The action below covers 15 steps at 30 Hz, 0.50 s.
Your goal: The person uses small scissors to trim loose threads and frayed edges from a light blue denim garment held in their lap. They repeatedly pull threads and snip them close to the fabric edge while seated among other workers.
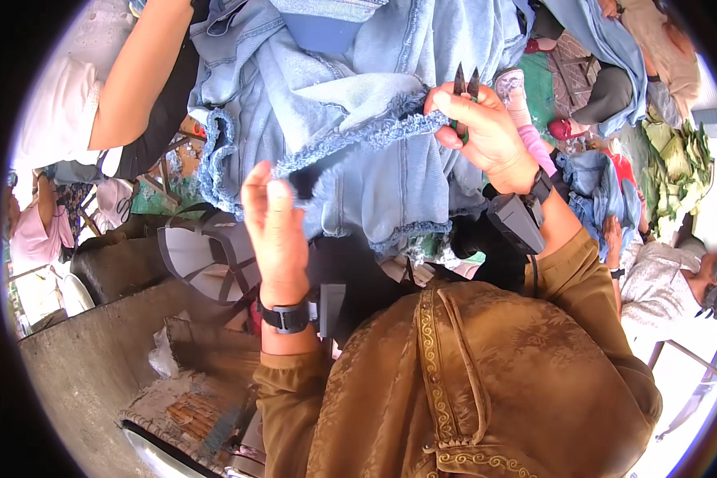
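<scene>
Light blue denim (390, 183) is heaped in front of me, its hems frayed into fluffy fringe. One frayed strip of hem (358, 143) is stretched between my two hands, slanting up to the right. My left hand (275, 231) pinches its lower left end between thumb and fingers. My right hand (486, 135) is closed round small thread snips (465, 84), dark pointed blades upward and slightly apart. The hem's other end runs to its thumb and fingers; their exact grip on it is partly hidden. Dark wrist straps with box-shaped devices sit on both wrists.
At upper left another person's bare arm (139, 72) reaches toward the denim. A grey and black cap-like item (207, 251) lies left of my left hand. More denim (605, 191) and a seated person (665, 279) are at right. A concrete ledge (135, 342) runs at lower left.
</scene>
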{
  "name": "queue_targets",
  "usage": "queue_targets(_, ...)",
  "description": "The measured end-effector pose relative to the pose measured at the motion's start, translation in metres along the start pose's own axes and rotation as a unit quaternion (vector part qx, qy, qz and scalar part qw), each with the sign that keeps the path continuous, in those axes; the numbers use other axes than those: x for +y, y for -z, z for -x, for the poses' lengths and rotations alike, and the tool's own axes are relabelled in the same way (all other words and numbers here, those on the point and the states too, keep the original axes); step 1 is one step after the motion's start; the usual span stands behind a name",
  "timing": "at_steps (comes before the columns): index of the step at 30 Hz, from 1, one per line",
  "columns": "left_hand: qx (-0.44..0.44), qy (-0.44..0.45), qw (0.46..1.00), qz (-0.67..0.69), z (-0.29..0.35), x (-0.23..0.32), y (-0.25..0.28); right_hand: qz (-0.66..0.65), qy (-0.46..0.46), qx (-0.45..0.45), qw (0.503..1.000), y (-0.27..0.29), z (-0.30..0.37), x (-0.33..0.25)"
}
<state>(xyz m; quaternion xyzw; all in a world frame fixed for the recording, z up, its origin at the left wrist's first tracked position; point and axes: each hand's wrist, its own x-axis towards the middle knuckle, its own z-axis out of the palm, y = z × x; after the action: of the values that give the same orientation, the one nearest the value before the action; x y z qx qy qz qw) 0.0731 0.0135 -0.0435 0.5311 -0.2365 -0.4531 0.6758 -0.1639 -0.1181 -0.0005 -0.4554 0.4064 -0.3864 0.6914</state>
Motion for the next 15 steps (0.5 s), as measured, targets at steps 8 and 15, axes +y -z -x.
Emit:
queue_targets(8, 0.005, -0.126, 0.992, 0.000, 0.016, -0.016, -0.046, 0.298, 0.067, -0.097, 0.947, -0.001, 0.018, 0.001)
queue_targets(15, 0.051, -0.294, 0.933, -0.202, 0.018, -0.030, -0.054, 0.023, -0.058, -0.049, 0.997, -0.057, 0.041, 0.000)
